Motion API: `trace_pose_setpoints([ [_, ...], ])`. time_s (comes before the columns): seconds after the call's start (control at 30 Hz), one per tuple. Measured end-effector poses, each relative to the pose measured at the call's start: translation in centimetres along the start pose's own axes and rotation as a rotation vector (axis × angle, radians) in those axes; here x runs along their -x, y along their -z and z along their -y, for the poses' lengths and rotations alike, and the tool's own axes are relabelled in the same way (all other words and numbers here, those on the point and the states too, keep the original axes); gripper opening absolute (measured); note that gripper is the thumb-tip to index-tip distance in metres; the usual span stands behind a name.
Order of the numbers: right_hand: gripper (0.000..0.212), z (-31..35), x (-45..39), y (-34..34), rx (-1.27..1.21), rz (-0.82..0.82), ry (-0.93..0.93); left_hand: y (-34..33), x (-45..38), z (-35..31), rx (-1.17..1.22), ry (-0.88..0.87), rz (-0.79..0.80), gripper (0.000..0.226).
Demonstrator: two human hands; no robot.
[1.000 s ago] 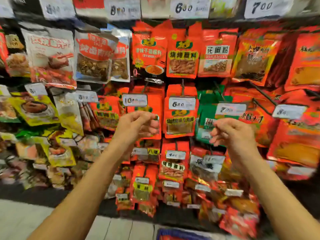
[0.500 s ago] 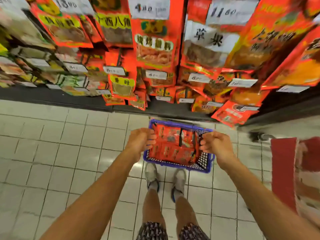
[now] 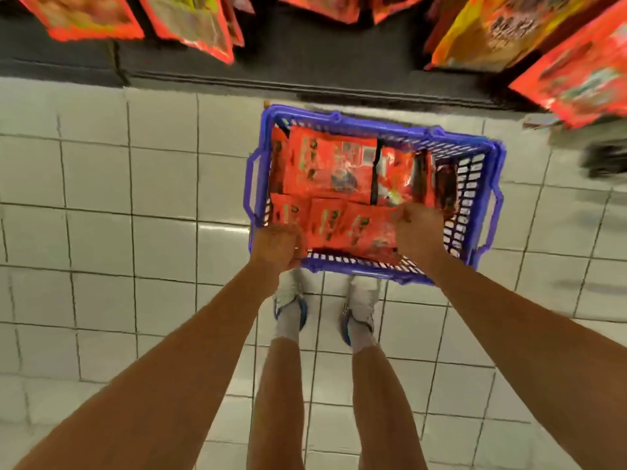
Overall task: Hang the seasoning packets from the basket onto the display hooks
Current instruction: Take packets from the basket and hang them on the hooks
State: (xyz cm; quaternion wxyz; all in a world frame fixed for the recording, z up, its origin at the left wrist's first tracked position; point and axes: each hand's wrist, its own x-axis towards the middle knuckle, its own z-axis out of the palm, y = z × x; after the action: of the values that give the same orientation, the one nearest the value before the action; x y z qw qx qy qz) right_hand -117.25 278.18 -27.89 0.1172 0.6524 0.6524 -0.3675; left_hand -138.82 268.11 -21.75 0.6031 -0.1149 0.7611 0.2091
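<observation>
A blue plastic basket (image 3: pixel 481 184) stands on the tiled floor in front of my feet. Several orange-red seasoning packets (image 3: pixel 332 167) lie in it. A fanned bunch of packets (image 3: pixel 342 228) sits at the basket's near edge, between my hands. My left hand (image 3: pixel 276 245) is curled at the bunch's left end, over the near-left corner of the basket. My right hand (image 3: pixel 419 225) curls its fingers round the bunch's right end. The fingertips of both hands are hidden. Hanging display packets (image 3: pixel 190 22) show along the top edge; no hooks are visible.
The dark base of the display (image 3: pixel 305 62) runs across the top, just beyond the basket. More hung packets (image 3: pixel 576 69) jut out at the upper right. My two shoes (image 3: pixel 291 300) stand right behind the basket. White floor tiles (image 3: pixel 101 215) spread left and right.
My view has swung down from the display to the floor. Both hands dropped from hook height into the basket and now close on the near bunch of packets.
</observation>
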Motion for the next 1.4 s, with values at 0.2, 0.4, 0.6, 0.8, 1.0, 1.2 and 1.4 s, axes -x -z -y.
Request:
trace_pose_setpoints([
  [0.2,0.039,-1.5,-2.8,-3.3,0.583,0.204,0.103,-2.5,-4.1,2.8,-0.068,0.080,0.143,0.035],
  [0.4,0.040,-1.7,-0.8,-3.5,0.326,0.006,0.292,-5.2,-2.7,4.9,-0.012,-0.017,0.182,0.021],
  [0.6,0.071,-3.2,-4.7,-3.9,0.530,0.285,0.099,-7.0,-3.3,5.7,-0.015,-0.048,0.175,0.018],
  [0.8,0.011,-3.2,-1.8,-3.7,0.349,0.206,0.370,-8.5,-2.9,6.4,0.033,-0.076,0.161,0.009],
  [1.0,0.009,0.1,3.0,-3.2,-0.124,0.231,0.520,-9.8,-1.5,6.0,0.282,-0.219,0.139,0.044],
  [1.2,0.014,2.1,-2.6,-2.8,-0.395,0.192,0.155,-6.4,-4.1,5.6,0.392,-0.163,-0.051,0.013],
  [1.4,0.043,3.2,-10.7,-4.7,-0.710,0.097,-0.303,-3.2,-6.2,4.6,0.381,-0.223,0.004,0.034],
])
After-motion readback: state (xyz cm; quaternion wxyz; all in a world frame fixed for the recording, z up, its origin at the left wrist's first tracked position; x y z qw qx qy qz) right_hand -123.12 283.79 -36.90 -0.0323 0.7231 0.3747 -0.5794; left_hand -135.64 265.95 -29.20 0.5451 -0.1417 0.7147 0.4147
